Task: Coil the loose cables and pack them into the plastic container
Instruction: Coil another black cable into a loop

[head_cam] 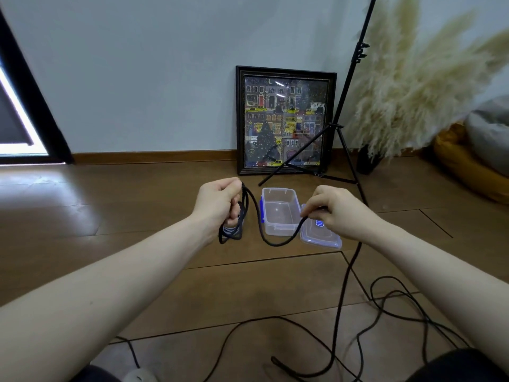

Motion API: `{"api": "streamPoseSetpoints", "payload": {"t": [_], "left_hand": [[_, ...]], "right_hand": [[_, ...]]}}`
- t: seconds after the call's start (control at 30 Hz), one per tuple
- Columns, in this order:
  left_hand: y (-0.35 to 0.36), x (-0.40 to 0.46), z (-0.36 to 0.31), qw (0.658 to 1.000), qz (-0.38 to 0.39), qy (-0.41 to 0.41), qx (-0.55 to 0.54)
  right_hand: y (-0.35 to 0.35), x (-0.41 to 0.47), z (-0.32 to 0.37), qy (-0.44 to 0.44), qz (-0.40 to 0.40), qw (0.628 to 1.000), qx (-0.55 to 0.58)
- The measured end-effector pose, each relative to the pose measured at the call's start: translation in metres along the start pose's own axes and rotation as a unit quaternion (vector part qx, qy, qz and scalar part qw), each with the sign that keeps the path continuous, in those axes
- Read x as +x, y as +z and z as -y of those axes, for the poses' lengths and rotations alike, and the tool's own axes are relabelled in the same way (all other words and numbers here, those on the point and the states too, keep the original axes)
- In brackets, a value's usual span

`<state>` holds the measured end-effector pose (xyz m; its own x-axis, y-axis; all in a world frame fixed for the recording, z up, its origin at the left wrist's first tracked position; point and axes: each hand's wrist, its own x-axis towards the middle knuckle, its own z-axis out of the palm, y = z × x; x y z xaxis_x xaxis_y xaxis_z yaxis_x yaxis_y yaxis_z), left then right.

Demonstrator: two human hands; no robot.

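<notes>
A long black cable [276, 242] runs between both hands. My left hand [217, 202] grips a small bundle of its coiled loops, which hang below the fist. My right hand [334, 209] pinches the same cable a short way along, and a slack U of cable sags between the hands. From the right hand the cable drops to the floor and sprawls in loose curves [385, 310]. The clear plastic container [281, 227] with blue clips stands open on the floor behind the hands, empty. Its lid [321, 238] lies beside it on the right.
A framed picture [285, 119] leans on the wall behind the container. A black tripod stand [341, 128] rises at the right, one leg reaching towards the container. Pampas grass [413, 86] and a yellow cushion [468, 172] fill the right. A white object [139, 376] lies by my knees.
</notes>
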<state>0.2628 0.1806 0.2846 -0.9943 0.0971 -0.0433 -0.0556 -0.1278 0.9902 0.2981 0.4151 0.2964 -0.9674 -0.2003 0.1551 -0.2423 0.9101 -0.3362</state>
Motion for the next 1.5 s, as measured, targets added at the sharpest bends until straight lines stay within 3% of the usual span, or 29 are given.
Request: {"api": "streamPoseSetpoints", "payload": {"t": [0.13,0.3,0.43,0.53,0.63,0.83,0.93,1.03,1.13,1.33,1.5], "left_hand": [[0.002,-0.001,0.001,1.000,0.016,-0.003,0.001],[0.008,-0.005,0.004,0.995,0.057,0.010,0.083],[0.018,-0.010,0.006,0.990,0.096,0.010,0.102],[0.022,-0.016,0.007,0.987,0.133,-0.007,0.095],[0.024,-0.014,0.008,0.987,0.113,-0.001,0.113],[0.027,-0.012,0.006,0.988,0.124,-0.019,0.093],[0.024,-0.009,0.005,0.985,0.148,-0.051,0.073],[0.027,-0.012,0.006,0.971,0.215,-0.088,0.052],[0.029,-0.012,0.006,0.968,0.229,-0.103,-0.001],[0.025,-0.013,0.006,0.968,0.233,-0.086,-0.026],[0.023,-0.016,0.005,0.964,0.256,-0.001,0.072]], "right_hand": [[0.001,-0.004,0.015,-0.060,0.064,0.994,0.066],[0.005,-0.004,0.038,-0.115,0.013,0.982,0.149],[0.013,-0.002,0.049,-0.145,-0.046,0.977,0.149],[0.015,-0.001,0.049,-0.127,-0.075,0.974,0.171],[0.014,0.001,0.048,-0.089,-0.091,0.965,0.230],[0.014,0.001,0.027,-0.013,0.015,0.929,0.370],[0.011,0.000,0.010,0.036,0.011,0.903,0.427],[0.014,0.002,0.006,0.059,-0.025,0.903,0.425],[0.017,0.004,0.007,0.076,-0.038,0.908,0.411],[0.015,-0.001,0.015,0.077,0.091,0.928,0.354],[0.018,0.002,0.017,0.100,0.044,0.950,0.291]]}}
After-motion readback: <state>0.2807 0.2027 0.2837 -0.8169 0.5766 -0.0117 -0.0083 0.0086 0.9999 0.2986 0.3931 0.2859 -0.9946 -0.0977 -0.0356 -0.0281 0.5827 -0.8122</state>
